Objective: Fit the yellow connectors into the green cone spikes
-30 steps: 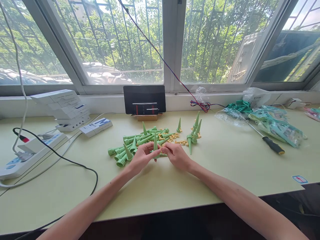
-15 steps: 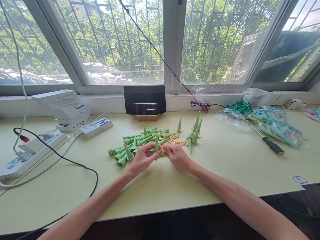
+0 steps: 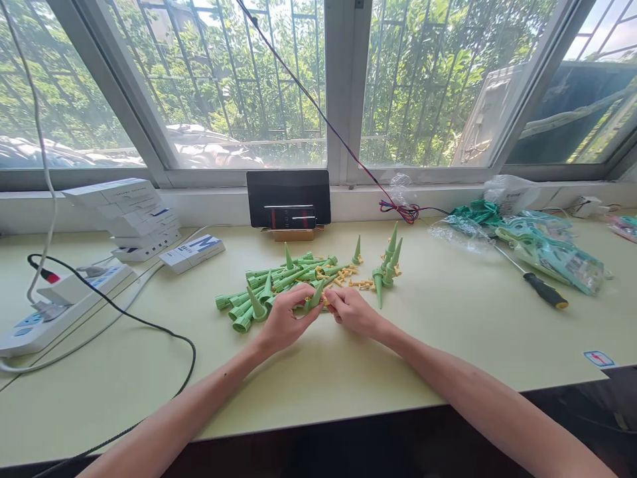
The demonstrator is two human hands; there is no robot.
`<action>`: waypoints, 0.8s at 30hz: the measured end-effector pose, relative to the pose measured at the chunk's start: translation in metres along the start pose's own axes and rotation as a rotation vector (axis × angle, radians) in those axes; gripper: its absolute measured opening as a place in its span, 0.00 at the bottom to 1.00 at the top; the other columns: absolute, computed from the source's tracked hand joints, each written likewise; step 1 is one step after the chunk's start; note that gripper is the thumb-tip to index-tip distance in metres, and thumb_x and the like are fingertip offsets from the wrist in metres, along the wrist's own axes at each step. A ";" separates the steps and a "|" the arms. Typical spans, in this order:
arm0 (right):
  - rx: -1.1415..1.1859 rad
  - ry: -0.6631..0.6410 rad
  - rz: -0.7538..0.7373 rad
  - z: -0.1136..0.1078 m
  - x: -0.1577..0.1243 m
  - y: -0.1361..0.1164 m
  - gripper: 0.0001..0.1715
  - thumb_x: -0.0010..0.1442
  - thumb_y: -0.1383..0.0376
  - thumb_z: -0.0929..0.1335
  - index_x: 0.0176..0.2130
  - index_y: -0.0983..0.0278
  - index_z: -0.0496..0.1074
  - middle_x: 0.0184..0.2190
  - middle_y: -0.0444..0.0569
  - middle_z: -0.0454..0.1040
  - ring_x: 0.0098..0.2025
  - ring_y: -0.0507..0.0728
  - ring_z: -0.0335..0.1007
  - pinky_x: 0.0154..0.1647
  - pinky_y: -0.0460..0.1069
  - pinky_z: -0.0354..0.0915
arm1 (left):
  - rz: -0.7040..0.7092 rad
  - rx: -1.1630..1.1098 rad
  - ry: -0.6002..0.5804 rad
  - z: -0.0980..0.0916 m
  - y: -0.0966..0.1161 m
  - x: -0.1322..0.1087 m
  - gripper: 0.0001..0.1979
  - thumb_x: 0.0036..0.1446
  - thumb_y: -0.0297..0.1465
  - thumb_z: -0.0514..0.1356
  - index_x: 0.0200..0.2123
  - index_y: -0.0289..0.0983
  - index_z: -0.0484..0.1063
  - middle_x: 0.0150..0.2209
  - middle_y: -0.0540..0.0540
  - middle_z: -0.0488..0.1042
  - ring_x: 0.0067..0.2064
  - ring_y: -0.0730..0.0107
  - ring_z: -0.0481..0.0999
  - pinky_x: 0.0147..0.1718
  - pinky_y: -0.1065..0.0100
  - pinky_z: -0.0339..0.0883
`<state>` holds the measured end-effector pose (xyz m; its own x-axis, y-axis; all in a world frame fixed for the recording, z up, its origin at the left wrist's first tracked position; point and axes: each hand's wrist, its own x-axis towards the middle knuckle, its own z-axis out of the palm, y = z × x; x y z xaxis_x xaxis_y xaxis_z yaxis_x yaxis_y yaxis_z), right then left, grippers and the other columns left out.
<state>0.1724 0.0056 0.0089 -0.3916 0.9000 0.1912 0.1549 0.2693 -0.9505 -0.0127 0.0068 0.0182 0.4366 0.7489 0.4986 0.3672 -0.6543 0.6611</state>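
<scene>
My left hand (image 3: pixel 287 320) is closed around a green plastic plant-watering spike (image 3: pixel 316 295), its point tilted up and to the right. Close beside it, my right hand (image 3: pixel 354 311) pinches a small yellow valve (image 3: pixel 326 302) against the spike's side; the fingers partly cover it. Behind and left of my hands lies a heap of green spikes (image 3: pixel 241 322), some flat and some standing point up. Loose yellow valves (image 3: pixel 343 273) are scattered at the heap's right side. Farther right, several spikes with yellow valves fitted (image 3: pixel 392 262) stand in a cluster, one of them point down.
A tablet with a phone (image 3: pixel 288 199) leans at the window. White boxes (image 3: pixel 134 212) and a power strip (image 3: pixel 64 309) with cables sit on the left. On the right lie a screwdriver (image 3: pixel 545 291) and plastic-wrapped green items (image 3: pixel 552 252). The table's front edge runs beneath my forearms.
The spike in my left hand has tipped from upright toward the right. My right hand has turned slightly, its fingertips still at the spike.
</scene>
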 end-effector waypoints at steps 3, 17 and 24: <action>0.162 -0.093 0.154 -0.003 -0.001 -0.005 0.26 0.67 0.51 0.60 0.23 0.60 0.51 0.18 0.36 0.48 0.16 0.46 0.43 0.16 0.45 0.44 | 0.060 0.030 -0.015 0.000 0.001 -0.001 0.09 0.63 0.35 0.58 0.35 0.38 0.74 0.32 0.45 0.73 0.34 0.67 0.70 0.35 0.67 0.66; 0.453 -0.310 0.617 -0.019 -0.001 -0.012 0.27 0.66 0.51 0.65 0.22 0.63 0.57 0.17 0.33 0.46 0.15 0.44 0.40 0.13 0.39 0.42 | 0.267 0.084 -0.115 0.003 -0.005 -0.003 0.12 0.63 0.27 0.57 0.47 0.41 0.76 0.41 0.41 0.77 0.43 0.61 0.73 0.43 0.61 0.69; 0.271 -0.111 0.276 -0.004 0.001 -0.001 0.25 0.67 0.50 0.61 0.24 0.62 0.59 0.15 0.35 0.50 0.15 0.48 0.53 0.13 0.44 0.56 | 0.025 0.039 -0.009 0.003 0.000 -0.002 0.07 0.62 0.33 0.59 0.36 0.37 0.75 0.34 0.45 0.74 0.36 0.66 0.72 0.36 0.67 0.67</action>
<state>0.1757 0.0071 0.0111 -0.4664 0.8796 -0.0943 0.0291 -0.0912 -0.9954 -0.0107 0.0049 0.0158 0.4532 0.7314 0.5096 0.3874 -0.6765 0.6264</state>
